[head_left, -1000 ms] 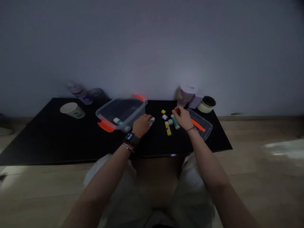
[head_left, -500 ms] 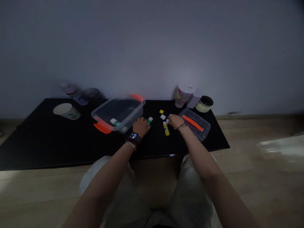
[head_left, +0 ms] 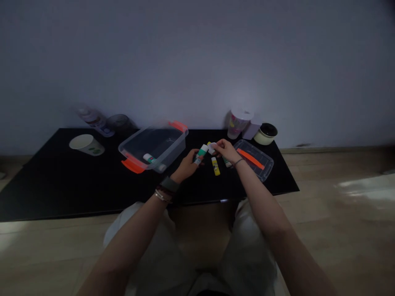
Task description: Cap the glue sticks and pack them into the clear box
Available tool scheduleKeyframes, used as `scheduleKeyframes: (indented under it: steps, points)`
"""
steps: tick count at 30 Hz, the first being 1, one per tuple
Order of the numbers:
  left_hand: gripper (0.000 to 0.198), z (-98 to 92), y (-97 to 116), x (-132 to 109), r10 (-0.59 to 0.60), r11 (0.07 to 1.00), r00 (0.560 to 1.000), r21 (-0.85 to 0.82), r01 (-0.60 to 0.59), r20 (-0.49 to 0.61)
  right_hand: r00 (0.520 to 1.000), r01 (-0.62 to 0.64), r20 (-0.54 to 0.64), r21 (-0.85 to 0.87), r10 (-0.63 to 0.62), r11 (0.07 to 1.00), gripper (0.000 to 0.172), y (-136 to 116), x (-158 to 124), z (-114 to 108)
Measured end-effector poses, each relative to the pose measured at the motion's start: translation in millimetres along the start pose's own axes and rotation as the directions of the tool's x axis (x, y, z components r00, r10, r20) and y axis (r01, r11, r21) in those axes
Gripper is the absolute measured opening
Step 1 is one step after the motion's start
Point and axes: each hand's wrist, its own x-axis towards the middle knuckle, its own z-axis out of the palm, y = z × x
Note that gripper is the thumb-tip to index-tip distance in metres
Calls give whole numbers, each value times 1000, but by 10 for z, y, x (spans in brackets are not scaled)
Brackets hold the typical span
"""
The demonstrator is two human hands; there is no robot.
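A yellow cylindrical stick (head_left: 215, 166) lies unmoved near the middle of the smooth black worktop (head_left: 108, 185). Just beyond, the left hand (head_left: 187, 165) has turned, its grip now wrapped around a green-and-white stick (head_left: 203, 150) tilted toward the far right; the right hand (head_left: 227, 149) has shifted left, pinching a small white cap (head_left: 211, 148) beside that stick's end. Farther left stands a translucent plastic box (head_left: 175, 153); far right, a tapered cup (head_left: 235, 126).

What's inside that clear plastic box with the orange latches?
Inside the clear plastic box, a green-and-white glue stick lies near one corner. The cloudy side wall covers its other end, leaving only a blur; whatever else sits behind there, I can't tell.
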Motion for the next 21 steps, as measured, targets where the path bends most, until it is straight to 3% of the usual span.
scheduleKeyframes:
  steps: [5,12,15,18,21]
  points:
    - [41,-3,189,-162,32,997,997,-73,-27,66,998,48,32,167,-54,985,46,-113,-150,67]
    - [49,-53,336,-275,-13,985,983,-166,44,183,976,215,36,16,-216,976,46,-164,-255,73]
    - [50,-42,362,-287,-9,969,981,-242,57,195,981,184,58,43,-186,982,44,-163,-273,113]
    - [52,2,361,-265,3,933,990,-357,49,143,991,98,75,114,-107,989,42,-164,-303,189]
    - [58,45,336,-240,10,908,997,-419,24,80,983,54,165,148,-78,987,44,-153,-347,293]
